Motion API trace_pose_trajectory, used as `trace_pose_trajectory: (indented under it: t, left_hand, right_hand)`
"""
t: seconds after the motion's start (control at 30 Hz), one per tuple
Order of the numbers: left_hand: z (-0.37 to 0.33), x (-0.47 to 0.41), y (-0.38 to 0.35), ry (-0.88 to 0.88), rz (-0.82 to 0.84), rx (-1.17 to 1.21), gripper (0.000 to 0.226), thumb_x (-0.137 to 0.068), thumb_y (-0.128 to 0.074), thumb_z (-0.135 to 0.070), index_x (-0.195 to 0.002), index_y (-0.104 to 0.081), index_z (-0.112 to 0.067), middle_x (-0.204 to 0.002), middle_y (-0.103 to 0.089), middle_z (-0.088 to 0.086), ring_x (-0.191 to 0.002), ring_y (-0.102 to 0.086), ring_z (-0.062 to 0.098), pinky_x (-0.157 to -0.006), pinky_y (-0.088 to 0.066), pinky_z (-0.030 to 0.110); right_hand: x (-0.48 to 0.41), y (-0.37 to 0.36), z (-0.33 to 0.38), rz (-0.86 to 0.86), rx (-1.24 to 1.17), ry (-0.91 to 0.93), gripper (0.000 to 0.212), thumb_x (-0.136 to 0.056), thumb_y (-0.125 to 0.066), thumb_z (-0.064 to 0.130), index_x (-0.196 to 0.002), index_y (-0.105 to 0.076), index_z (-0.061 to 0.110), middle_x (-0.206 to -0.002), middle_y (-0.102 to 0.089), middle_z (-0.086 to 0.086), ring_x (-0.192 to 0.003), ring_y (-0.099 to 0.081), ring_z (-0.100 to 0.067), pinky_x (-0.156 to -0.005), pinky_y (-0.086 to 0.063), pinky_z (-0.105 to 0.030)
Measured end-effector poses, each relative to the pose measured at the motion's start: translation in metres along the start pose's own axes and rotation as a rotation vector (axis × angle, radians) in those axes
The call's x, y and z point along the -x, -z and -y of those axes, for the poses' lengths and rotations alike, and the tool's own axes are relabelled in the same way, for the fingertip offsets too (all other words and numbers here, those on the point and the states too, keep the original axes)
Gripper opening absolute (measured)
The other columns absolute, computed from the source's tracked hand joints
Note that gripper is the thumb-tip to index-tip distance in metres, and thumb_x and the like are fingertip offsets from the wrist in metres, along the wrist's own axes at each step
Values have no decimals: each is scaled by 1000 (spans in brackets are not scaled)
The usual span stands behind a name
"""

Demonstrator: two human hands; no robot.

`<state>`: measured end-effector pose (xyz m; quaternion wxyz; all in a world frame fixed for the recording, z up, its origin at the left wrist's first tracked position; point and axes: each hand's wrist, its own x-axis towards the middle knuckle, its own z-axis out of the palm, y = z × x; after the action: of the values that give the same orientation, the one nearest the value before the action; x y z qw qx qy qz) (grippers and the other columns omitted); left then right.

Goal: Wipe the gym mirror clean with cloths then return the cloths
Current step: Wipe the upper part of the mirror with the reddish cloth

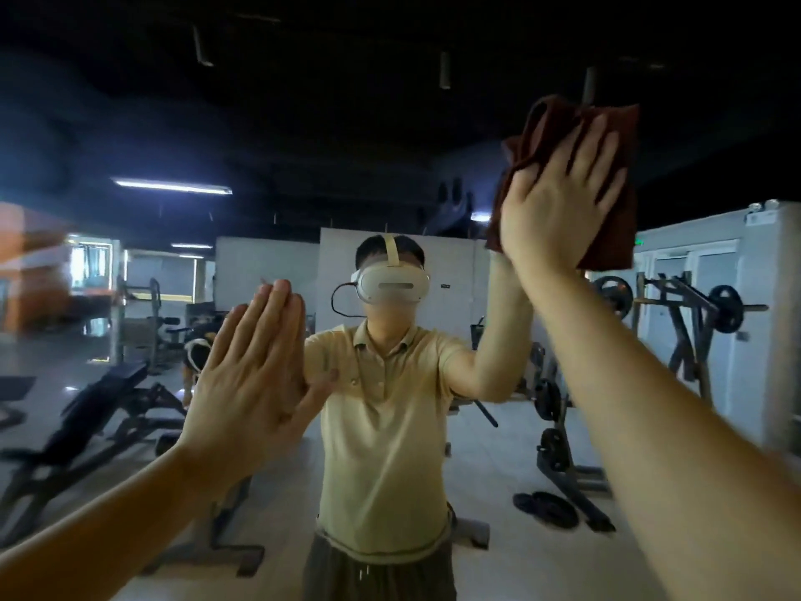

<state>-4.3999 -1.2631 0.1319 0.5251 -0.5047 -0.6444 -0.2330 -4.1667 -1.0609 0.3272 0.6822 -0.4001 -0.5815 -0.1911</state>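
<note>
The gym mirror (303,123) fills the whole view and reflects me and the room behind me. My right hand (563,197) is raised high on the right, its straight fingers spread and pressing a dark red-brown cloth (615,236) flat against the glass. My left hand (251,379) is lower on the left with straight fingers held together, palm toward the mirror and touching or very near its own reflection; it holds nothing. Only one cloth is in sight.
In the reflection, adjustable benches (99,409) stand at the left, and a barbell rack (689,318) with weight plates (550,509) on the floor at the right. White partition walls (715,271) lie behind. The ceiling is dark, with strip lights (173,186).
</note>
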Motion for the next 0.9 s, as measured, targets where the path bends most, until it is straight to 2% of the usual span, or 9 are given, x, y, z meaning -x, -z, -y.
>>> trace_pose_trajectory:
  t: [0.07,0.17,0.3,0.37,0.5,0.6,0.67,0.77,0.9]
  left_hand:
    - [6,-9,11,-27,-77,8,82,-101,-37,-54,-163,-27,-1,-170,-22,22,-158,-19,35,-128,-15,52]
    - [15,-45,24,-12,-258,31,70,-103,-37,-43,-157,-38,2,-162,-38,27,-153,-30,37,-126,-19,55]
    - [19,-96,26,25,-217,43,79,-108,-7,-56,-165,-20,-3,-174,-11,18,-162,-7,31,-131,-7,54]
    - [26,-114,18,-63,-156,-34,84,-106,-11,-64,-167,-8,-7,-176,2,13,-163,1,27,-131,-4,51]
    - [37,-126,3,-71,-167,-138,92,-104,-27,-69,-167,-1,-7,-176,5,11,-163,1,26,-131,-5,47]
    - [38,-124,-3,-74,-229,-112,90,-105,-28,-65,-167,-1,-5,-176,5,11,-163,0,27,-130,-5,47]
    - [38,-123,-2,-24,-290,-27,88,-106,-26,-63,-167,1,-6,-176,5,11,-163,0,27,-130,-3,44]
    - [40,-124,2,69,-353,79,83,-108,-19,-61,-167,-1,-7,-176,5,9,-163,0,25,-131,0,40]
    - [40,-122,4,140,-310,104,79,-108,-17,-58,-168,-4,-7,-177,2,8,-163,1,21,-132,-2,45]
  right_hand:
    - [30,-5,37,-21,-55,32,69,-105,-20,40,-164,-22,7,-172,-18,-17,-160,-13,-34,-127,-14,-59]
    - [117,-7,81,107,-123,501,65,-108,-27,40,-164,-22,10,-173,-13,-14,-161,-6,-32,-127,-10,-58]
    - [115,-1,40,247,-64,1051,66,-104,-31,44,-164,-27,18,-173,-17,-8,-161,-9,-28,-130,-1,-50]
    - [55,0,0,199,7,919,69,-104,-30,49,-165,-24,18,-173,-15,-7,-161,-10,-27,-130,-2,-50]
    - [-50,7,-61,36,74,185,75,-105,-14,53,-165,-18,9,-173,-14,-14,-160,-12,-31,-128,-14,-56]
    - [-40,-2,-14,-43,7,-76,74,-102,-17,45,-163,-23,3,-170,-21,-21,-158,-19,-38,-126,-17,-60]
    - [-7,-9,40,-99,-37,4,71,-104,-22,44,-163,-25,5,-170,-23,-20,-158,-20,-37,-127,-15,-59]
    - [54,-18,112,-22,-149,369,66,-108,-27,44,-164,-23,9,-172,-18,-15,-160,-11,-33,-128,-12,-57]
    - [57,-17,81,147,-114,916,67,-105,-35,46,-164,-27,15,-173,-20,-10,-161,-12,-28,-129,-10,-53]
